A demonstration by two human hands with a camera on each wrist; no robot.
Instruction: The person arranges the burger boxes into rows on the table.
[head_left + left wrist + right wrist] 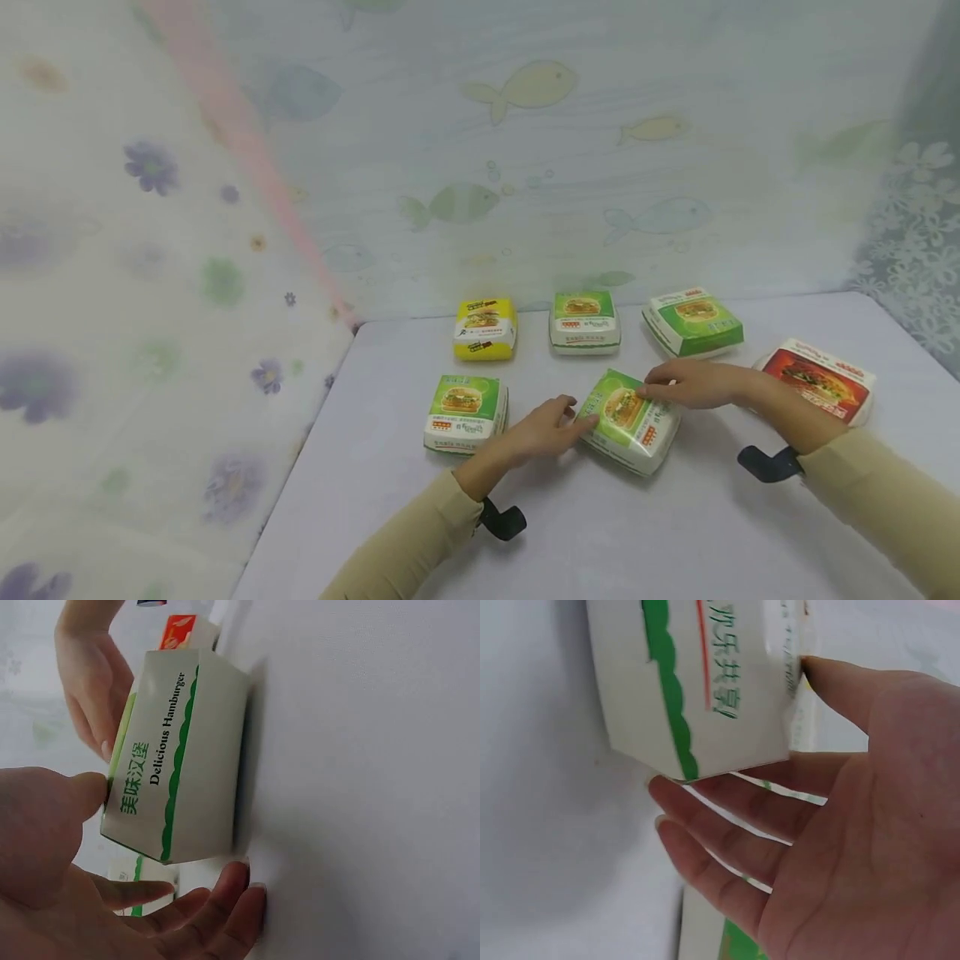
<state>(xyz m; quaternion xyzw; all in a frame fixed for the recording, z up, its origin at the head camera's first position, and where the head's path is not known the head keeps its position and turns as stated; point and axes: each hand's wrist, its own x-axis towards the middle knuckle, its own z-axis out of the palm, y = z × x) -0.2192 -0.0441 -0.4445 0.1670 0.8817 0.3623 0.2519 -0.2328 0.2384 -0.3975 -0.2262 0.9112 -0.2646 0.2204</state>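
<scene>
Between both hands sits a green-and-white hamburger box, turned at an angle on the table, its burger picture facing up. In the left wrist view its side reads "Delicious Hamburger". My left hand is at its left end; the thumb touches the top edge while the other fingers spread out low beside it. My right hand holds the box's far right corner. In the right wrist view, the thumb lies on the top edge and the fingers go along the side and under its lower edge.
Left of the hands stands another green hamburger box. Along the back are a yellow box and two green ones, one in the middle and one turned at the right. A red box lies partly behind the right forearm.
</scene>
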